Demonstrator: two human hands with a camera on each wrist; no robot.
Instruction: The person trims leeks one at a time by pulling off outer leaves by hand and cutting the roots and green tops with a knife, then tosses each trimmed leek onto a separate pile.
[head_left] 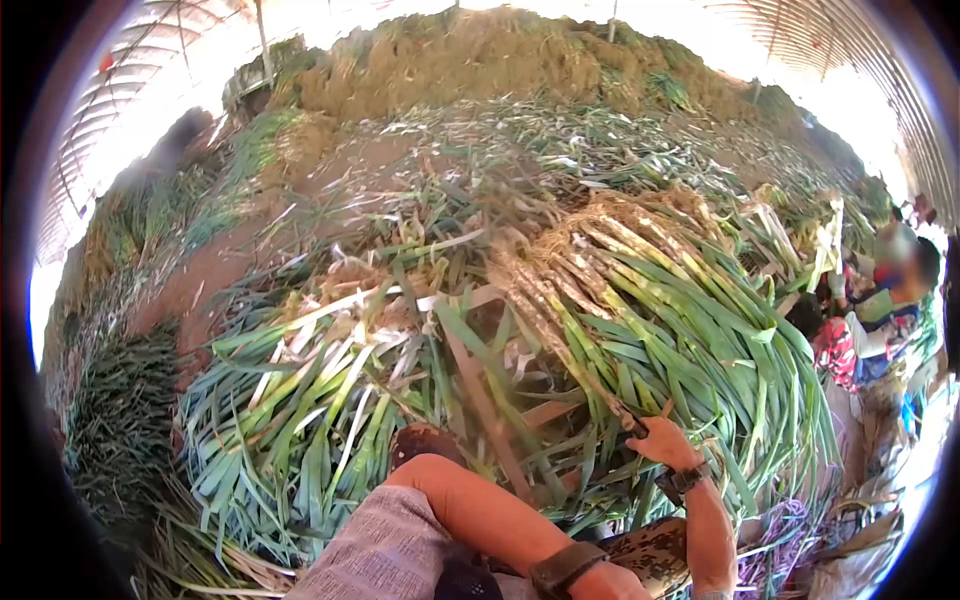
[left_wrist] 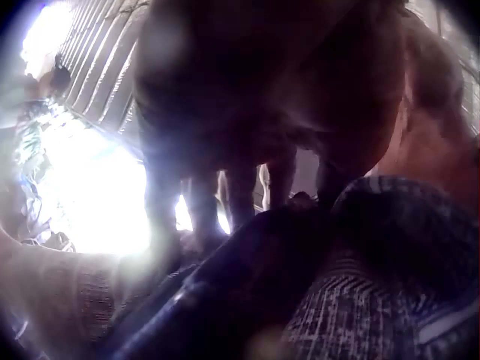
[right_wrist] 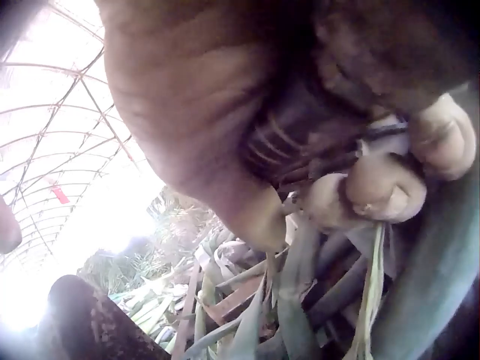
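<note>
In the head view my right hand [head_left: 665, 445] grips the dark end of a long, thin brown stalk [head_left: 590, 385] beside a large pile of leeks [head_left: 690, 330]. The right wrist view shows the fingers and thumb of this hand [right_wrist: 322, 180] curled in, with a thin green strand [right_wrist: 371, 292] hanging below the fingertips. My left hand [head_left: 612, 583] is mostly cut off at the bottom edge. Seen from the left wrist, that hand [left_wrist: 262, 112] has its fingers extended down against dark cloth [left_wrist: 247, 270]; nothing is visible in its grasp.
A second heap of leeks [head_left: 310, 400] lies to the left, with brown strips between the heaps. Loose leaves [head_left: 600, 150] cover the ground ahead, before a high bank of stacked plants [head_left: 450, 65]. People sit at the right, near purple twine [head_left: 785, 535].
</note>
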